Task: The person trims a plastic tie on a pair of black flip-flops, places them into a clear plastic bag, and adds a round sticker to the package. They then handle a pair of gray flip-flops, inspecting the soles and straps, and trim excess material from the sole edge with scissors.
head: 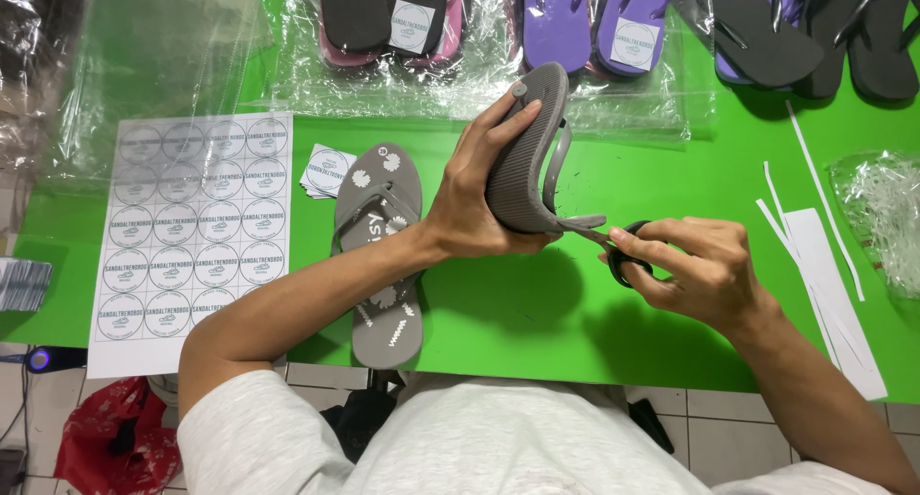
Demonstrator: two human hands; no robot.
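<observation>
Left hand [471, 193] grips a grey flip-flop [525, 150], lifted above the green counter [517, 313], sole turned toward the palm, strap facing right. Right hand [695, 265] is closed around black-handled scissors [623, 246], whose blades meet the strap end at the flip-flop's lower edge. A second grey flip-flop [383, 255] with white flower prints lies flat on the counter, just left of the left forearm. A sheet of round stickers [192, 227] lies further left. White paper strips [824, 265] sit to the right; bagged flip-flops [594, 25] lie along the far edge.
</observation>
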